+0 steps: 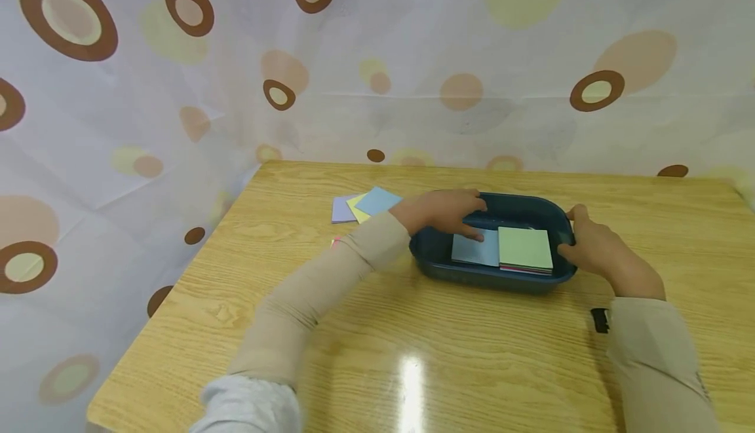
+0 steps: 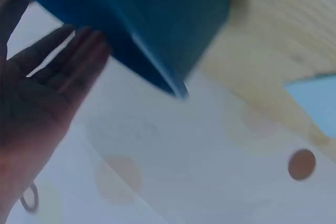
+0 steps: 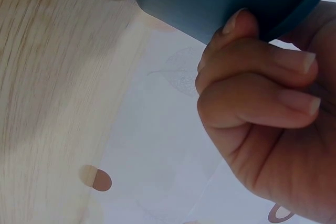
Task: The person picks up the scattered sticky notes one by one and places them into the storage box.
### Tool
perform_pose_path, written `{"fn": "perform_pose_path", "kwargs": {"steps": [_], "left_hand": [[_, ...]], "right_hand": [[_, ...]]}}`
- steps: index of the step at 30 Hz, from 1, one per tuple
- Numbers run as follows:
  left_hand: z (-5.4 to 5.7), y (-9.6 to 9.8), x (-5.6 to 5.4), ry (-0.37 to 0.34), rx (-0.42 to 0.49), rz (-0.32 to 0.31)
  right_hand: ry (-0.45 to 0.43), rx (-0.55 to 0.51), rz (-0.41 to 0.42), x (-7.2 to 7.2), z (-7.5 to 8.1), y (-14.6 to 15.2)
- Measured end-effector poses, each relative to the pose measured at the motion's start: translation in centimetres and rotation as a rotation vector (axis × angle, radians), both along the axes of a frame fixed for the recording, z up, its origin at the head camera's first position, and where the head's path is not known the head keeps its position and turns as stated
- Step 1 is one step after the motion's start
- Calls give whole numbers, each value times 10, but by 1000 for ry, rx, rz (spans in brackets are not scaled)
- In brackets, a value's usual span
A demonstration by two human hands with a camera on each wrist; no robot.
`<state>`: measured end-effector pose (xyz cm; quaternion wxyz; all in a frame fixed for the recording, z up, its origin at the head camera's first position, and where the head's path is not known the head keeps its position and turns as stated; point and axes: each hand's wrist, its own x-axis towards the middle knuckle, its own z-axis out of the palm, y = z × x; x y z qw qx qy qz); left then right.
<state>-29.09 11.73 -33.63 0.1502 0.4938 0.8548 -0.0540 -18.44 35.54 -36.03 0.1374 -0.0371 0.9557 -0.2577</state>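
A dark blue oval plastic tub [image 1: 483, 278] stands on the wooden table. Inside it, a stack of light blue paper squares [image 1: 474, 253] lies beside a stack topped with pale green paper [image 1: 523, 247]. My left hand [image 1: 442, 211] reaches over the tub's left end, fingers extended, its thumb above the blue stack. In the left wrist view its fingers [image 2: 81, 59] look fairly straight near the tub's rim and hold nothing visible. At the tub's right end my right hand [image 1: 601, 249] grips the rim, with curled fingers [image 3: 236, 100] against the outer wall.
Left of the tub, purple [image 1: 342, 210], yellow [image 1: 356, 205] and light blue [image 1: 377, 201] paper squares overlap. A pink-edged piece [image 1: 335, 242] is mostly hidden by my left sleeve. A small black object [image 1: 600, 320] lies by the right sleeve. A spotted curtain [image 1: 377, 112] hangs behind the table.
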Motion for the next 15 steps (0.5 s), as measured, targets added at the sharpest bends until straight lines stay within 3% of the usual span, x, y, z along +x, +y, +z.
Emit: {"fn": "perform_pose_path", "kwargs": {"steps": [2, 4, 7, 11, 15], "left_hand": [[8, -17, -10, -49, 135, -26], [13, -36, -20, -52, 242, -24], [15, -67, -35, -49, 336, 49], [4, -103, -52, -37, 308, 230], [-17, -127, -65, -16, 203, 432]], "right_hand": [[-7, 1, -3, -1, 0, 0], [-10, 4, -2, -1, 0, 0], [-12, 7, 1, -1, 0, 0], [-7, 5, 6, 0, 1, 0], [-10, 0, 10, -1, 0, 0]]}}
